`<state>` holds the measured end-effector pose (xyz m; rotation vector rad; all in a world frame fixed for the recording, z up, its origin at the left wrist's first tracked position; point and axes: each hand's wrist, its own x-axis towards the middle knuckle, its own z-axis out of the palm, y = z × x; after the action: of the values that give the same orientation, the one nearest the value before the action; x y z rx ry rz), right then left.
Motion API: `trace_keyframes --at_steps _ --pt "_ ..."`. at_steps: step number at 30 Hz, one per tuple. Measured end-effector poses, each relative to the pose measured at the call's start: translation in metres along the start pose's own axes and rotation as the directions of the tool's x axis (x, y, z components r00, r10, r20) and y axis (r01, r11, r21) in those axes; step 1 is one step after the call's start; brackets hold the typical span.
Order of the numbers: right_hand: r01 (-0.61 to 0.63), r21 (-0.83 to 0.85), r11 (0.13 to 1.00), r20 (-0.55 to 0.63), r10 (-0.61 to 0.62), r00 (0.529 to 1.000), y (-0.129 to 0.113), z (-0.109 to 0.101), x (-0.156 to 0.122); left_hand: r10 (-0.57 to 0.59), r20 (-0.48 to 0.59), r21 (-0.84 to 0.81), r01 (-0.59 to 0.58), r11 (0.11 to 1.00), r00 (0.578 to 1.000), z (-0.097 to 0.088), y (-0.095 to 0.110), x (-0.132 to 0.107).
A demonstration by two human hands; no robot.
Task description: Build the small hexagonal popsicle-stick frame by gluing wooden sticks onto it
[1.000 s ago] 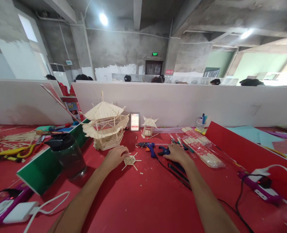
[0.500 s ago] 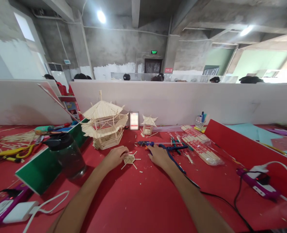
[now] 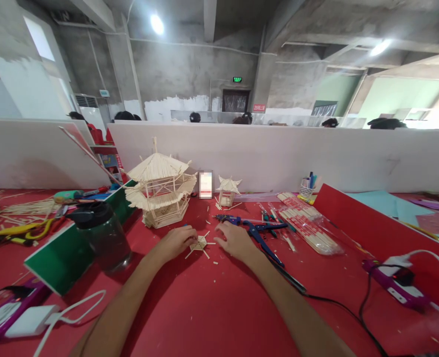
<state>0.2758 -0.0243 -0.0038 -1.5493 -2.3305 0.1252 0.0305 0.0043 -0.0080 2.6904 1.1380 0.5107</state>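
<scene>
A small hexagonal frame of pale wooden sticks [image 3: 201, 244], with stick ends jutting out around it, lies on the red tabletop. My left hand [image 3: 178, 240] is at its left edge, fingers bent together and closed on that side; the fingertips are partly hidden. My right hand [image 3: 235, 241] hovers just to the right of the frame, fingers apart with nothing between them. Right behind it lies a blue glue gun [image 3: 231, 219]. A blue-handled cutter [image 3: 266, 238] rests to the right of that hand.
Behind stand a large stick pavilion [image 3: 163, 191], a phone [image 3: 206, 185] and a small stick pavilion [image 3: 227, 191]. Bagged sticks [image 3: 308, 223] lie right. A dark water bottle [image 3: 102, 238] and green board [image 3: 59, 263] stand left. A power strip [image 3: 394, 282] and black cable are at right.
My right hand has come off the glue gun and shifted left towards the stick frame. My left hand's fingers have lowered onto the frame's left edge.
</scene>
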Motion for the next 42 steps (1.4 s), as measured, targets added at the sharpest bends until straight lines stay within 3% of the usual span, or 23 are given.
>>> trace_keyframes --at_steps 2,6,16,27,42 --pt "0.09 0.085 0.992 -0.031 -0.087 0.996 -0.011 0.009 0.001 0.024 -0.021 0.006 -0.024 1.0 0.999 0.002 0.0 0.001" --pt "0.154 0.118 0.981 -0.044 -0.15 0.988 -0.023 0.023 0.005 0.04 -0.029 0.024 -0.04 0.999 0.999 0.005 0.001 0.002" --pt "0.103 0.07 0.992 -0.011 -0.102 0.995 -0.028 0.024 0.007 0.0 -0.013 -0.003 0.0 1.0 1.0 0.0 0.009 0.001" --pt "0.154 0.119 0.981 0.087 -0.165 0.982 -0.023 0.024 0.005 0.039 0.004 -0.047 -0.039 0.998 0.999 0.002 -0.01 -0.005" --pt "0.181 0.115 0.977 0.083 -0.191 0.978 -0.024 0.031 0.005 -0.024 0.057 -0.021 0.025 0.999 0.998 0.005 0.0 -0.002"
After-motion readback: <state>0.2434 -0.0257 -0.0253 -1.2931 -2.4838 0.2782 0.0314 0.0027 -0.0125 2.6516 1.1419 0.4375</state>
